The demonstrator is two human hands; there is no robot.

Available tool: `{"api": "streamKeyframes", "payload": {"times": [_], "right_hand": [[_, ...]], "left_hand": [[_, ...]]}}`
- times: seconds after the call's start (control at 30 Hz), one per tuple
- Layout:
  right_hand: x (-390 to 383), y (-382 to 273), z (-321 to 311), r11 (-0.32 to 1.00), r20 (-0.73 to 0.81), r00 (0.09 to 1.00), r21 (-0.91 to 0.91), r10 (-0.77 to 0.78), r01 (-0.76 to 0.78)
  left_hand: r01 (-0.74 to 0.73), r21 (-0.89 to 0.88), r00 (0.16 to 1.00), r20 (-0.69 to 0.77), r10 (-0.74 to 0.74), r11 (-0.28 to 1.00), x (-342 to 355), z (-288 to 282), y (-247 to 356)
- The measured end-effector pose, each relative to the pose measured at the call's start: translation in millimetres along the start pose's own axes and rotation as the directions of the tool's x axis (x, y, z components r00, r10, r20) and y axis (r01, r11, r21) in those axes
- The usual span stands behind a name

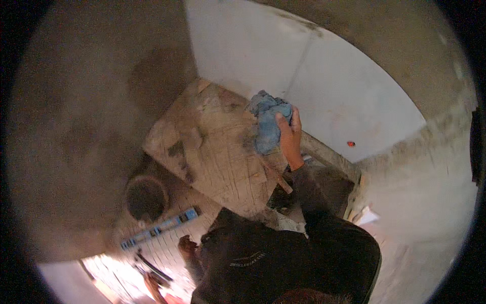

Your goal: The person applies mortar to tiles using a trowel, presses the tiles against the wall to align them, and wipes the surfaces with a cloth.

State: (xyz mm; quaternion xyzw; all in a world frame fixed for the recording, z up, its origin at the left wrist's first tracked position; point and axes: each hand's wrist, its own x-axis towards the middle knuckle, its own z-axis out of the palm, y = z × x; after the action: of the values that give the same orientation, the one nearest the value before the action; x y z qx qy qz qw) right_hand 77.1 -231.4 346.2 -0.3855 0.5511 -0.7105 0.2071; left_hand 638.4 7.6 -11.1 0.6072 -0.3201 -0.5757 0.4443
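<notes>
The right hand [290, 138] is wrapped firmly round a blue cloth [268, 127] at the right edge of the board [223, 157]. Below the board, the left hand [187, 245] is half curled; whether it holds anything, I cannot tell. A level [161, 228] lies left of it, below the board.

Crumpled, matt cloth in the rag [267, 133]; dull, matt fabric in the top [283, 253]. Rough, worn, wood-like surface on the board [230, 157]. Smooth finish on the white panel [248, 48]; coarse, matt, plaster-like face on the wall [101, 111]. Smooth casing on the level [169, 223], metal or plastic unclear.
</notes>
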Motion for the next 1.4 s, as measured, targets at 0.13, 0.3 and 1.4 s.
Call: {"api": "streamKeyframes", "payload": {"times": [0.13,0.3,1.4], "right_hand": [[14,-59,-31,0.880,-0.011,0.929,-0.323,-0.371,0.348],[75,-79,-99,0.688,-0.341,0.625,-0.551,-0.702,0.472],[266,-144,91,-0.107,0.604,0.515,-0.706,-0.608,0.700]], "left_hand": [[-0.433,0.398,0.895,0.083,0.439,0.809,44,127,153],[-0.638,0.638,0.546,-0.021,0.838,0.432,123,215,179],[-0.612,0.785,0.680,0.458,0.572,0.100,121,282,209]]}}
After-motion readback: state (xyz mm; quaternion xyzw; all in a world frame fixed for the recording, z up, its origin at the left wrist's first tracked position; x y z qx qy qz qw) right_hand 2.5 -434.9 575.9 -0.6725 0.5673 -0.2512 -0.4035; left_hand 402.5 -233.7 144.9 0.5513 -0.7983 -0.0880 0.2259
